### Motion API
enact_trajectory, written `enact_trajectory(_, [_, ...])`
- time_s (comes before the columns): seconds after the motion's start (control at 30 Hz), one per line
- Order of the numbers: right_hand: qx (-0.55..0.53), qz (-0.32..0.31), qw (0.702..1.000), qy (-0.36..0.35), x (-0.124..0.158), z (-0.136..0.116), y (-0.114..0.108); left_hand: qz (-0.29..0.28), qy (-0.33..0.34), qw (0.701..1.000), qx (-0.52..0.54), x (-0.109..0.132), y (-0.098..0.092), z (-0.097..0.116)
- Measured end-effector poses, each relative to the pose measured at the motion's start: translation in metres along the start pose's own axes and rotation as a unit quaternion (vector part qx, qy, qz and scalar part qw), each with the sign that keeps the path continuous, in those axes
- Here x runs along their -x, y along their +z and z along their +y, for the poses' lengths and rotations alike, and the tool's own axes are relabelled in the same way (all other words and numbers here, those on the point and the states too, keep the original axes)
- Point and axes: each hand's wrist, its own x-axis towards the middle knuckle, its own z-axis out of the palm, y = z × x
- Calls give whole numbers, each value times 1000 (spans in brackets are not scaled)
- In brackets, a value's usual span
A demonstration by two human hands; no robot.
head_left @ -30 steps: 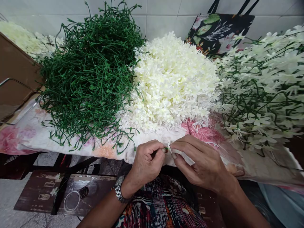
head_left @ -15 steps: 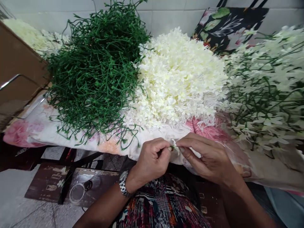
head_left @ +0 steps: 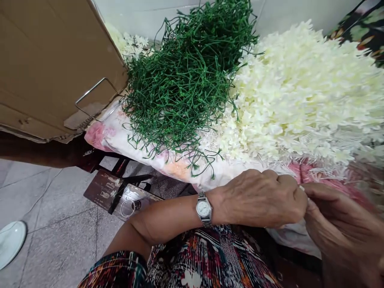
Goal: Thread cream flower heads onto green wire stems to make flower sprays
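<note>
Low in the frame, over a bright patterned lap (head_left: 210, 260), the 2 hands meet at the lower right. The left hand (head_left: 261, 198), with a watch (head_left: 203, 209) on its wrist, is curled shut. The right hand (head_left: 342, 228) pinches in against it. A tiny white bit (head_left: 301, 188) peeks out just where their fingertips touch, so both seem to grip it. It looks like fine fitting work, and so small a piece needs a steady pinch.

Behind them, the flowery cloth (head_left: 126, 138) on the worktop carries green stems (head_left: 186, 84) in the middle and white flowers (head_left: 300, 96) at the upper right. A cardboard box (head_left: 51, 60) fills the upper left.

Since 0.5 seconds ago the view has swung left. The hands were at the bottom middle then, and the box only showed at the edge.
</note>
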Motion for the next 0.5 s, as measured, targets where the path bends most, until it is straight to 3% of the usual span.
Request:
enact_trajectory(0.17, [-76, 26, 997, 17, -8, -4, 2, -35, 8, 999, -16, -7, -4, 1])
enact_trajectory(0.37, [-91, 40, 994, 41, -9, -4, 3, 7, 9, 1000, -11, -7, -3, 3])
enact_trajectory(0.5, [-105, 38, 992, 66, -8, -8, 3, -2, 18, 999, -30, -8, -2, 3])
